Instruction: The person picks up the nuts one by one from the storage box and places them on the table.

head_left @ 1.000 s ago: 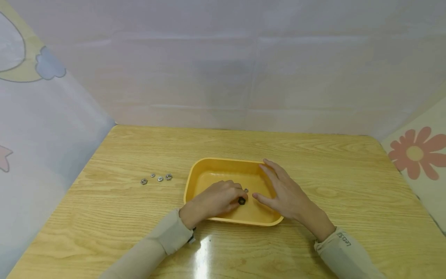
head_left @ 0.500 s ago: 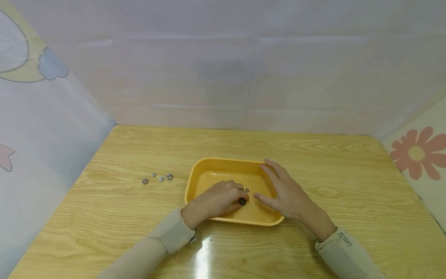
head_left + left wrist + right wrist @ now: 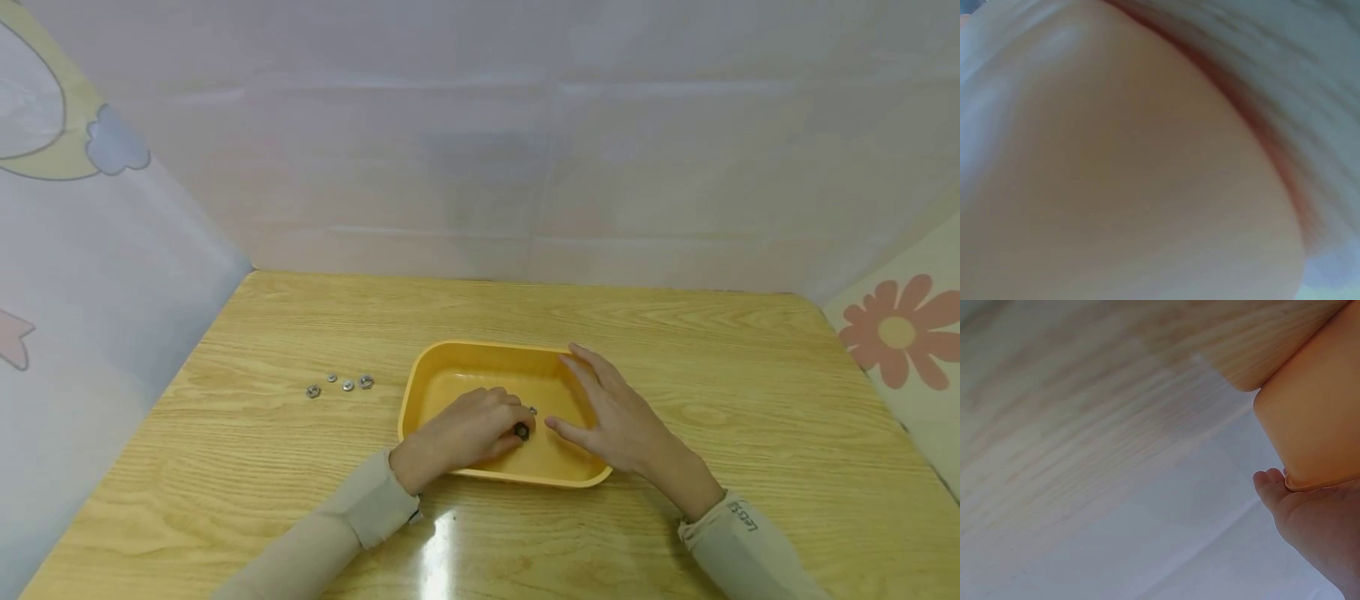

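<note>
In the head view my left hand [image 3: 480, 425] reaches over the near rim of a yellow plastic tray [image 3: 480, 474]. Its fingertips pinch a black hex nut [image 3: 522, 431] low inside the tray. A small silver nut [image 3: 533, 410] lies just beyond those fingers, partly hidden. My right hand [image 3: 618, 421] lies across the tray's right rim, fingers extended toward the far corner and thumb out over the inside. Fingers of that hand [image 3: 1319, 522] touch the tray's edge in the right wrist view. Blurred skin fills most of the left wrist view.
Left of the tray, several small silver nuts sit on the wood-grain table [image 3: 247, 467]: one nut [image 3: 313, 391] farthest left, a larger nut [image 3: 366, 381] nearest the tray. A pale sheet wall [image 3: 480, 167] rises behind the table, with printed sheets at both sides.
The black nut has turned slightly between my left fingertips, its hole going out of sight and showing again. Both hands and the tray stay nearly where they were.
</note>
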A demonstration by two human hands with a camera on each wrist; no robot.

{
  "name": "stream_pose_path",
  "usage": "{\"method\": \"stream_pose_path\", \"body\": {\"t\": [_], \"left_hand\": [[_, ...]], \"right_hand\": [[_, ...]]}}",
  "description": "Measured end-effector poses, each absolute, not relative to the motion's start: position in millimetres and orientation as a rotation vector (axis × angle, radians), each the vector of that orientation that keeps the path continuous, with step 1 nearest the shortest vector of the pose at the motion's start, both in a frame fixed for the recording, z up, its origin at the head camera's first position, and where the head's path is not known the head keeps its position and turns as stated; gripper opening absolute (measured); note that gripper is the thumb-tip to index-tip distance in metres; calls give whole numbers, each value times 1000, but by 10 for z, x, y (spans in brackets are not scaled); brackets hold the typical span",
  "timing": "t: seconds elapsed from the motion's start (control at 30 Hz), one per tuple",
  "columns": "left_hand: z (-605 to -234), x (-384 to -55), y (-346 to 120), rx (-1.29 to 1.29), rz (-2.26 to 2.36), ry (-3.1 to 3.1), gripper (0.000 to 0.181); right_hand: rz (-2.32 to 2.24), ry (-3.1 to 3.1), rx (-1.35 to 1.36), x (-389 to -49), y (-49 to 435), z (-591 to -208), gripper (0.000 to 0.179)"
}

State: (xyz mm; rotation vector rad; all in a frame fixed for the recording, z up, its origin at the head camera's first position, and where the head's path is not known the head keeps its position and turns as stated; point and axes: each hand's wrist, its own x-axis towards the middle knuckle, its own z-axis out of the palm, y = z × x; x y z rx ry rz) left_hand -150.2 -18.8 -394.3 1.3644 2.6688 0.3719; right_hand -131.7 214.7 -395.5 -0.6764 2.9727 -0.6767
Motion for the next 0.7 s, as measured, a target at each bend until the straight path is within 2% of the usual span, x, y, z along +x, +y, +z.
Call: {"method": "stream_pose_path", "body": {"t": [0.33, 0.7], "left_hand": [[-3910, -1486, -213, 1419, 404, 2747, 18], [-3884, -1484, -307, 1347, 445, 2800, 27]], "right_hand": [[-674, 2984, -680, -1318, 2151, -3964, 83], [-664, 2987, -681, -1319, 2153, -3975, 83]]}}
